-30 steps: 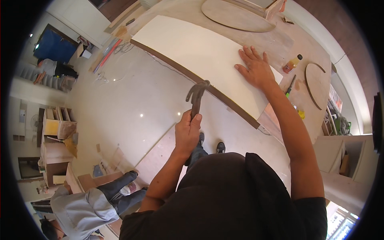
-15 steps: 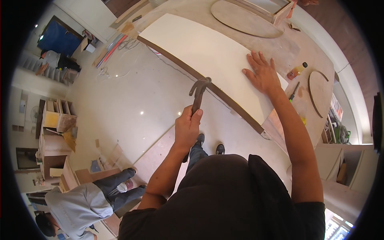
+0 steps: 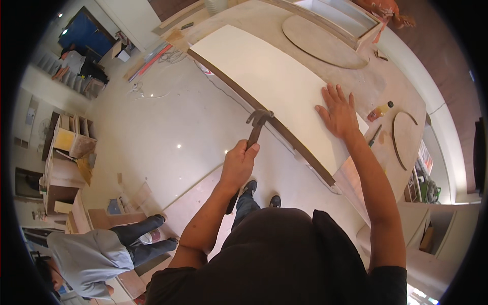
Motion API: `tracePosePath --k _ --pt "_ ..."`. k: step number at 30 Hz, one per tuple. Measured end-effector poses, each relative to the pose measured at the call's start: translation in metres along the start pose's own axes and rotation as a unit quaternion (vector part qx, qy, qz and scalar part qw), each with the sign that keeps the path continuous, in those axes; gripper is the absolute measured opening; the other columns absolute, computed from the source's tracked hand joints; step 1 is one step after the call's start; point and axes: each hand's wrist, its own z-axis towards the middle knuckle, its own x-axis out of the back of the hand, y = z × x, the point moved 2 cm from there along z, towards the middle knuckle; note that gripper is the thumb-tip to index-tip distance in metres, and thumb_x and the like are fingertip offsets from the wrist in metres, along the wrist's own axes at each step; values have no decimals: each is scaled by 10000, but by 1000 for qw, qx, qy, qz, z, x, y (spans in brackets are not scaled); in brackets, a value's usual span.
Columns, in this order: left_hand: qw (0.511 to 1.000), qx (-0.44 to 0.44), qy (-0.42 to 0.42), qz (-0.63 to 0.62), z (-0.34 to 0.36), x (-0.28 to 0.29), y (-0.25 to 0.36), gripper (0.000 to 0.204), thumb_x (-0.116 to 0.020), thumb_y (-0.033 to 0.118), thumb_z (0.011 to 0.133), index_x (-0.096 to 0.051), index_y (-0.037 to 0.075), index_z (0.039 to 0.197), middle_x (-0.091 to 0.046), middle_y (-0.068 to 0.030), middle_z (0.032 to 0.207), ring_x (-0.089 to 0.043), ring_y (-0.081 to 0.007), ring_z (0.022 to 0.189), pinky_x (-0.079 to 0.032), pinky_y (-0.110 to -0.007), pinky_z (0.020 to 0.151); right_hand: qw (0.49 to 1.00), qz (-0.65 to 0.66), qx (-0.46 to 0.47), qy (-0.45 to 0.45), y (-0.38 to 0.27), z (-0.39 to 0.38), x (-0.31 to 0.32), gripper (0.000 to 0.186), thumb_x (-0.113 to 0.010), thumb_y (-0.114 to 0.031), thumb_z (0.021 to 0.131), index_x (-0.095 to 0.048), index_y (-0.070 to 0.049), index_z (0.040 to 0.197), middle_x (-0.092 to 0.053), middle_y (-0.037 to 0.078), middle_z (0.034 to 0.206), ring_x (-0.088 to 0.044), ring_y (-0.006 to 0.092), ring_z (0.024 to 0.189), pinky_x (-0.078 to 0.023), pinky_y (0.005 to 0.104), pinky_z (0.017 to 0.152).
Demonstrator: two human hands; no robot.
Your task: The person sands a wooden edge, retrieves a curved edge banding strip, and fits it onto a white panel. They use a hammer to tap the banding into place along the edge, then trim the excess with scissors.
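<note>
Since the earlier frame, the view has swung, so that the worktop and the white panel on it sit lower and farther right, while both hands keep nearly the same places relative to the panel. The panel lies flat along the near side of the worktop, its long edge toward the person's body. A dark band runs the visible length of that edge with no obvious gap, so the edge appears covered and the hammering under way rather than finished; how firmly the band is fixed, and how much is left to do, cannot be told.

The hands are well apart. The right hand is open, palm down, fingers spread on the panel near its right end. The left hand is closed around the handle of a hammer, whose head is at the dark band; whether it touches is unclear. Beyond the right hand, a curved strip and a small bottle rest on the worktop.
</note>
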Motion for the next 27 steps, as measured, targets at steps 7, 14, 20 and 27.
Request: tracePosePath --k 7,14,20,27 --pt "997 52 -6 -61 -4 -1 20 355 -624 343 1073 -639 -7 1015 -593 -33 675 -557 -103 541 -462 -287 519 997 16 78 -5 -39 41 -15 689 -458 -454 1106 -407 -30 1647 -327 167 1755 -254 339 1643 -188 570 1332" --pt "999 -9 45 -8 11 6 -3 308 -620 303 1083 -646 3 1020 -598 -41 677 -552 -102 551 -458 -296 526 995 47 81 -18 -50 46 -9 689 -453 -456 1110 -400 -38 1655 -312 158 1762 -249 329 1644 -204 509 1344" --pt "996 -49 73 12 11 7 6 319 -628 303 1085 -633 -1 988 -597 -44 673 -562 -118 583 -464 -314 553 995 57 84 -6 -44 47 -11 688 -467 -448 1106 -404 -37 1653 -325 161 1756 -260 336 1640 -203 511 1343" --pt "995 -64 66 26 23 14 -2 337 -632 319 1089 -640 3 974 -590 -24 668 -555 -103 586 -459 -302 553 995 58 83 -3 -46 46 -9 687 -486 -453 1098 -425 -32 1638 -348 169 1744 -282 345 1630 -223 521 1335"
